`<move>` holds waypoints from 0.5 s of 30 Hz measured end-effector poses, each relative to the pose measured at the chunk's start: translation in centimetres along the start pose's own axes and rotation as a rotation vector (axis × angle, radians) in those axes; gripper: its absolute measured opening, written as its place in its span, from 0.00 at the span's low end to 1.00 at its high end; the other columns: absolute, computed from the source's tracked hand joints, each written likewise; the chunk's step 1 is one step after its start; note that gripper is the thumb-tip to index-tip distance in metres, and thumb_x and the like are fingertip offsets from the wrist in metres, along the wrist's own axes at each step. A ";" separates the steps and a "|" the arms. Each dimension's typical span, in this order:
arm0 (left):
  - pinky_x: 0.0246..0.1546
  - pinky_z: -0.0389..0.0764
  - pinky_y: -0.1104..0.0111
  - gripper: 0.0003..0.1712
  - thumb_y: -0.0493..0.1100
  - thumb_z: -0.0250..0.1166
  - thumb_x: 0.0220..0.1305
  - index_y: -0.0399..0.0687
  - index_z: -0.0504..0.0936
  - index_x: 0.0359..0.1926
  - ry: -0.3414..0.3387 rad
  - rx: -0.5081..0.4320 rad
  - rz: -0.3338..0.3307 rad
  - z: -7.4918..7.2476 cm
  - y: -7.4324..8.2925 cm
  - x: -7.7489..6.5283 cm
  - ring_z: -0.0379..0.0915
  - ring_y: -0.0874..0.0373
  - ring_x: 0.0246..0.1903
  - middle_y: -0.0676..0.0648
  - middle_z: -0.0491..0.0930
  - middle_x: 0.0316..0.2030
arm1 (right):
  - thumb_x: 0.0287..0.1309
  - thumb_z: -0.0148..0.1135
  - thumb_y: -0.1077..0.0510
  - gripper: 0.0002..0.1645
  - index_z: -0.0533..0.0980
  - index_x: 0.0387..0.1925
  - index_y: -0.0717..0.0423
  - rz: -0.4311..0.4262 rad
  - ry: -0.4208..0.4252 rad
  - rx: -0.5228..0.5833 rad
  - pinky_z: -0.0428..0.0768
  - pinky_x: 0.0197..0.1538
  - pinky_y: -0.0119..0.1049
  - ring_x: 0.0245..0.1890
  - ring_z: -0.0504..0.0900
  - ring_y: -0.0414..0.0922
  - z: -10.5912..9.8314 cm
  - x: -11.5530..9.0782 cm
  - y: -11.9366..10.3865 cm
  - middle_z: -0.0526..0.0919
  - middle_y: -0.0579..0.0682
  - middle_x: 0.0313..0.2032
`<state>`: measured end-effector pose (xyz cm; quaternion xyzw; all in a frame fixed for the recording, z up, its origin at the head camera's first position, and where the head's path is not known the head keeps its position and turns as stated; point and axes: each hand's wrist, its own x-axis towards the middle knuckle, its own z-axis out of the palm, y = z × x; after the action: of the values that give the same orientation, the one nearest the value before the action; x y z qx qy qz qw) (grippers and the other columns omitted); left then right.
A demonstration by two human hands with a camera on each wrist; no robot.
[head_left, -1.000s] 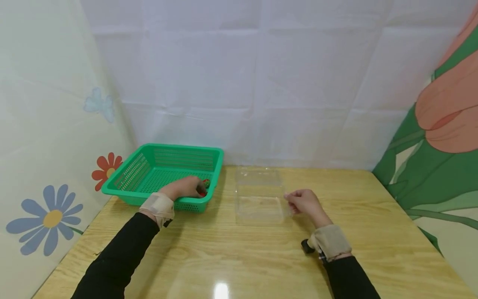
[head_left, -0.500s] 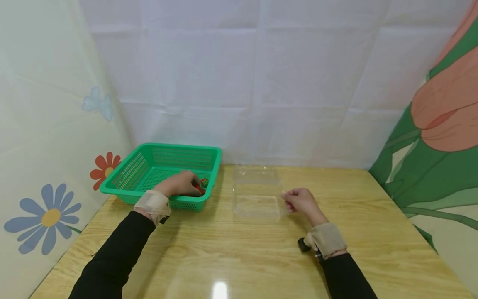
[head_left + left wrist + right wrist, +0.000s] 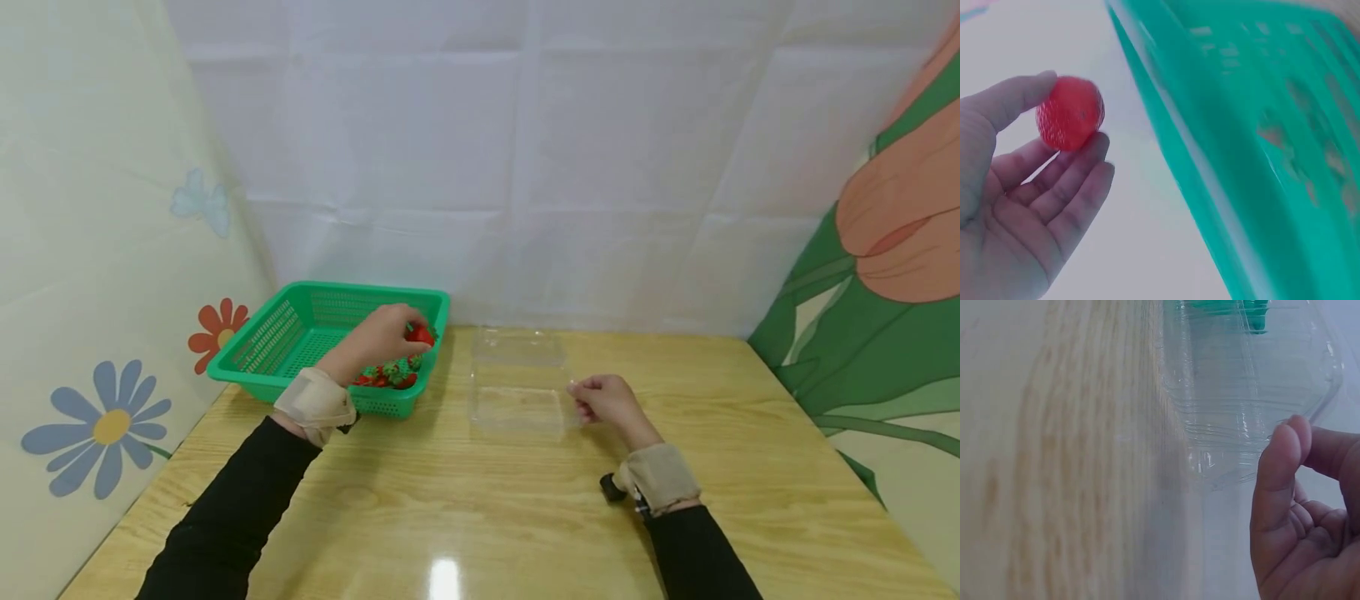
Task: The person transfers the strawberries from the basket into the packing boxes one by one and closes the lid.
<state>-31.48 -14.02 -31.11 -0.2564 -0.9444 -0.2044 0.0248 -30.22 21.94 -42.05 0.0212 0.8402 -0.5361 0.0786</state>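
Green basket [image 3: 360, 304]: sat on the worktop [image 3: 480, 508], off to the left, with a clump of loose strawberries [image 3: 390, 375] bunched in its near right corner.
Left grip [image 3: 382, 333]: thumb and fingertips were clamped round one picked berry [image 3: 422, 335], over the basket's right end. I couldn't tell exactly how high it was above the rim.
Step in hand: looked to me like taking berries out one at a time, with this one up off the pile.
Clear plastic box [image 3: 519, 407]: stood on the worktop just right of the basket. I couldn't see anything inside it.
Right grip [image 3: 609, 400]: finger and thumb were pinched together on the box's right edge, seemingly to steady it.
Next move: I'd say it called for clearing the rim with a light pinch, no squeezing, while the right kept that thin plastic put.
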 end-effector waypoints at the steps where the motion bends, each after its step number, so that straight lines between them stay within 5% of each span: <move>1: 0.31 0.74 0.67 0.19 0.45 0.66 0.59 0.39 0.79 0.48 0.011 0.011 0.013 0.3 0.7 0.1 0.72 0.56 0.33 0.46 0.78 0.39 | 0.63 0.57 0.56 0.20 0.73 0.40 0.74 0.006 0.001 0.005 0.79 0.27 0.35 0.18 0.75 0.39 0.0 -0.1 0.0 0.75 0.49 0.20; 8: 0.33 0.75 0.68 0.19 0.46 0.64 0.60 0.41 0.78 0.50 0.082 0.090 0.159 3.8 5.2 1.3 0.72 0.57 0.36 0.46 0.78 0.41 | 0.62 0.57 0.56 0.19 0.74 0.37 0.73 -0.004 -0.011 0.036 0.79 0.26 0.35 0.18 0.75 0.40 -0.1 -0.7 -0.1 0.76 0.50 0.20; 15: 0.39 0.76 0.68 0.20 0.48 0.66 0.59 0.42 0.78 0.48 0.014 0.149 0.231 7.6 7.8 3.0 0.75 0.56 0.41 0.46 0.79 0.44 | 0.62 0.57 0.57 0.18 0.74 0.39 0.73 0.023 0.010 0.041 0.78 0.26 0.34 0.18 0.75 0.39 0.0 -0.6 -0.1 0.75 0.50 0.20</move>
<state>-29.79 -3.51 -34.68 -0.3593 -0.9210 -0.1311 0.0738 -29.66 21.89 -41.86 0.0349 0.8292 -0.5520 0.0801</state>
